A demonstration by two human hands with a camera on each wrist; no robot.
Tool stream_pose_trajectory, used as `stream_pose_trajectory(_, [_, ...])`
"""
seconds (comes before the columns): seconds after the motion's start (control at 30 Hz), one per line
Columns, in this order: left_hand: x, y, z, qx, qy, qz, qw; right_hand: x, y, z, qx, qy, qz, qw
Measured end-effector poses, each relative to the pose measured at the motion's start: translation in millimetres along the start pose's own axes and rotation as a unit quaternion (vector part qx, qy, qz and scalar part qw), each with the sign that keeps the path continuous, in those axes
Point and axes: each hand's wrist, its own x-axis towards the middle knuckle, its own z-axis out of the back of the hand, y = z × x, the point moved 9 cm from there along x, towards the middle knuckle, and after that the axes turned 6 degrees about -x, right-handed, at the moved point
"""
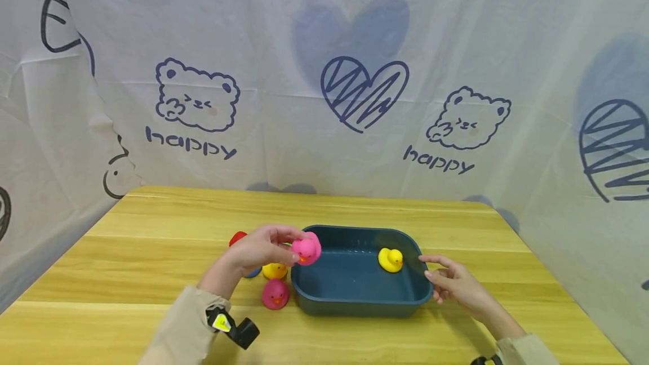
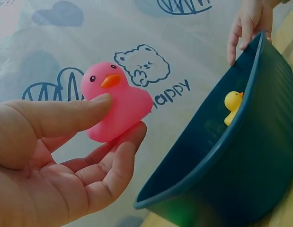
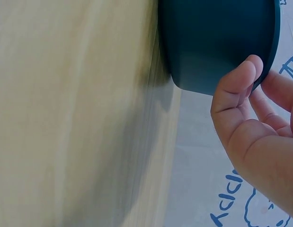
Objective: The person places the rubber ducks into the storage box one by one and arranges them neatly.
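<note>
While left hand (image 1: 262, 248) is pinching pink duck (image 1: 307, 248) near left end of teal basin (image 1: 345, 283), its long axis is running rightward between hands; right hand (image 1: 458, 286) pinching opposite rim, yellow duck (image 1: 389, 260) sitting inside.

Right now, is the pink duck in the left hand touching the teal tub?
Apart: the left wrist view shows backdrop between the pink duck, held in the left hand, and the teal tub.
</note>
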Motion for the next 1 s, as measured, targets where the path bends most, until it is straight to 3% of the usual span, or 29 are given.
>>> stream_pose_trajectory(0.7, [47.1, -2.4, -40.3, -0.084, -0.001, -0.007, 0.9965, -0.1, -1, 0, -0.004, -0.007, -0.002, 1.0000])
stream_pose_trajectory(1.0, [71.3, 6.1, -51.2, -0.106, -0.050, -0.002, 0.9931, 0.1, -1, 1, -0.007, -0.008, 0.000, 0.9999])
